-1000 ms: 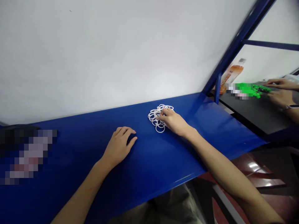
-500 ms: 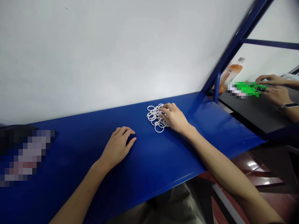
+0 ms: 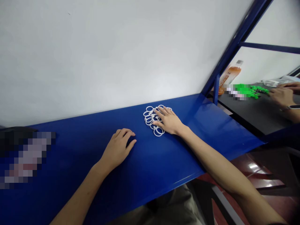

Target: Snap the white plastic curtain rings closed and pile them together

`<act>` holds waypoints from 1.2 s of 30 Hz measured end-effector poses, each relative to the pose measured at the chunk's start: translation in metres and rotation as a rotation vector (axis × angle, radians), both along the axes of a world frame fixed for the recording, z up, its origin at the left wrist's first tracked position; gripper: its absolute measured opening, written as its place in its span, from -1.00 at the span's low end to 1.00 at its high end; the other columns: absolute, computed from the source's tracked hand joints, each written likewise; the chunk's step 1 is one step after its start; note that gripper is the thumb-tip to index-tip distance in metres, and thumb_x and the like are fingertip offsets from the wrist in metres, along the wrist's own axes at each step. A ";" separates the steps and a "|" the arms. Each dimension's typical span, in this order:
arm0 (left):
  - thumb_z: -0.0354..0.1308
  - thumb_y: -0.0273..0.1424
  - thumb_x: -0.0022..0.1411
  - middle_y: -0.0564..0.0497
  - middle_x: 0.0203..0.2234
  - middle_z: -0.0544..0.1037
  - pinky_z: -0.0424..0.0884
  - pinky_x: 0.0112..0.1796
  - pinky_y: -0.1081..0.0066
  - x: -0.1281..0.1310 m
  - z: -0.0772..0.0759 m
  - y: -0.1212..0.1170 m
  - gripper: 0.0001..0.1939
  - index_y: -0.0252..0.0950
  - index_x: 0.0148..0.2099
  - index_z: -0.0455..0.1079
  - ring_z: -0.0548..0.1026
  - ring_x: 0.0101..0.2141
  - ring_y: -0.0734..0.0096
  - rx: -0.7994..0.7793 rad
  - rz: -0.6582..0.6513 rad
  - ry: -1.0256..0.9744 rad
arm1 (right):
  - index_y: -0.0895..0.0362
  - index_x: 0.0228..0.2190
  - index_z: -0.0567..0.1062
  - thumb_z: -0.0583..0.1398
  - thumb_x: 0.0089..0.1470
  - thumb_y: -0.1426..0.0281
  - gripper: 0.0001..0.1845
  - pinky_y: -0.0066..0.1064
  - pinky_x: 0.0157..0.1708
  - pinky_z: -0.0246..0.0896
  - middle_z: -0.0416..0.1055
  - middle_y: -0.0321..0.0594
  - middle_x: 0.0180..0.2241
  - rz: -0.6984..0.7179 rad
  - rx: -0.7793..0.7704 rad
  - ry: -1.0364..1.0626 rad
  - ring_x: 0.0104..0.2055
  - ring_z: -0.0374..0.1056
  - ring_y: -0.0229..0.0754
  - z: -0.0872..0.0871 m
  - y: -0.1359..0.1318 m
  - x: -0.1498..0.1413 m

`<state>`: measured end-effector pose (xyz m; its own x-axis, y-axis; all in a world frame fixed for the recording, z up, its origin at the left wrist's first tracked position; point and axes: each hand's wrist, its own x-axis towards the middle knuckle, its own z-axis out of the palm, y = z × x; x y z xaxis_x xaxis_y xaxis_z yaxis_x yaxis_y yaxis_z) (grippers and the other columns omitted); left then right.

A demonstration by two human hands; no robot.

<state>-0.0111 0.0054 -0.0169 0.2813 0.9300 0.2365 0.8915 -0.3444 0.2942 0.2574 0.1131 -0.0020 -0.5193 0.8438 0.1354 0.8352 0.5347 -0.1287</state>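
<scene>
Several thin white rings (image 3: 149,119), each with a small knob, lie in a loose overlapping heap on the blue table (image 3: 150,165). My right hand (image 3: 170,120) rests flat over the heap's right side, fingers spread, covering part of it. Left of the heap, my left hand (image 3: 120,143) lies on the table, fingers slightly curved, thumb apart, and nothing in it. A gap of bare table separates my left hand from the rings.
A white wall (image 3: 105,56) stands behind the table. At the left lies a dark item (image 3: 18,131) beside a blurred-out patch. Past a blue metal frame (image 3: 225,61), another person's hands (image 3: 283,97) work at a black table with green pieces (image 3: 257,91) and an orange bottle (image 3: 231,76).
My right hand has flattened and spread its fingers over the rings. The heap has shifted slightly left and spread out. My left hand has stayed still. The other person's hands have moved right.
</scene>
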 end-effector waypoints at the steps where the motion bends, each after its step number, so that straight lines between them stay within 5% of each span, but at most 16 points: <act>1: 0.03 -0.26 0.38 -0.08 -0.03 0.48 0.35 0.05 0.04 0.000 0.000 0.000 -0.76 -0.22 -0.02 0.42 0.41 -0.02 0.13 0.001 0.001 0.000 | 0.16 0.36 0.12 -0.10 0.24 -0.21 -0.08 0.07 0.39 -0.21 -0.05 0.01 0.40 -0.033 -0.007 -0.002 0.44 -0.18 0.24 0.000 0.001 0.002; 4: 0.04 -0.26 0.38 -0.07 -0.04 0.48 0.36 0.04 0.04 0.000 -0.001 0.000 -0.76 -0.21 -0.02 0.42 0.41 -0.02 0.13 0.004 0.001 -0.004 | 0.19 0.35 0.12 -0.14 0.23 -0.22 -0.05 0.08 0.40 -0.26 -0.07 0.02 0.40 -0.078 -0.030 -0.001 0.44 -0.21 0.25 0.001 -0.001 0.006; 11: 0.04 -0.24 0.38 -0.06 -0.03 0.48 0.35 0.06 0.05 0.000 -0.002 0.001 -0.75 -0.21 -0.01 0.42 0.41 -0.02 0.15 0.006 0.001 -0.004 | 0.19 0.36 0.11 -0.17 0.24 -0.22 -0.05 0.06 0.42 -0.35 -0.07 0.00 0.40 0.053 -0.014 -0.004 0.46 -0.29 0.18 0.001 -0.011 -0.008; 18: 0.05 -0.24 0.37 -0.05 -0.04 0.48 0.35 0.06 0.05 0.000 -0.002 0.001 -0.76 -0.20 -0.03 0.42 0.41 -0.02 0.15 0.005 0.001 -0.016 | 0.21 0.37 0.07 -0.17 0.22 -0.24 -0.02 0.07 0.42 -0.36 -0.05 -0.01 0.39 -0.074 -0.048 -0.008 0.46 -0.31 0.22 0.000 -0.006 0.001; 26: 0.04 -0.24 0.37 -0.07 -0.05 0.48 0.34 0.06 0.03 0.000 -0.004 0.001 -0.76 -0.21 -0.04 0.42 0.40 -0.02 0.12 0.012 0.014 -0.002 | 0.18 0.38 0.02 -0.17 0.23 -0.22 -0.04 0.03 0.42 -0.40 -0.17 -0.05 0.42 0.147 -0.074 0.038 0.47 -0.35 0.17 -0.003 -0.018 -0.022; 32: 0.03 -0.23 0.38 -0.06 -0.04 0.47 0.34 0.06 0.03 0.000 -0.005 0.001 -0.77 -0.20 -0.05 0.41 0.39 -0.02 0.13 0.017 0.015 -0.009 | 0.09 0.40 -0.03 -0.12 0.23 -0.21 -0.07 0.08 0.41 -0.34 -0.20 -0.15 0.43 0.058 -0.088 0.080 0.46 -0.37 0.20 -0.005 -0.006 -0.009; 36: 0.02 -0.24 0.38 -0.06 -0.06 0.46 0.34 0.07 0.04 0.001 -0.005 0.001 -0.77 -0.21 -0.06 0.41 0.39 -0.01 0.14 0.021 0.018 -0.018 | 0.10 0.40 -0.06 -0.11 0.21 -0.23 -0.03 0.08 0.41 -0.31 -0.22 -0.14 0.43 0.119 -0.135 0.097 0.46 -0.37 0.21 -0.004 -0.012 -0.010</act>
